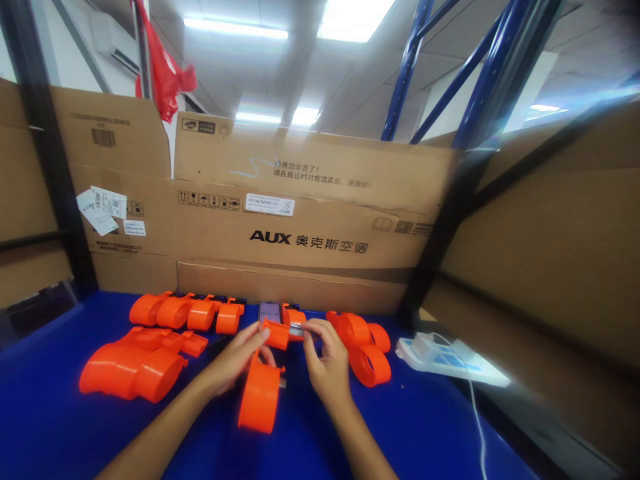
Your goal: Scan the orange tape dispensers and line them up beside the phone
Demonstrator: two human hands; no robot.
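Note:
In the middle of the head view, my left hand (234, 363) is closed on an orange plastic tape dispenser (260, 398), its wide rounded part hanging below the fingers. My right hand (330, 363) pinches a thin, silvery metal piece (297, 330) against the dispenser's upper end. The exact fit between the two is too small to make out. Behind the hands stand a phone (270, 311) with a lit screen and another orange dispenser (295, 315), partly hidden.
Several orange dispensers with black parts (203, 313) line the back left. More orange pieces lie stacked at the left (135, 363) and right (367, 347). A white power strip (450, 360) with a cable sits far right on the blue tabletop (210, 440). Cardboard (300, 220) walls the back.

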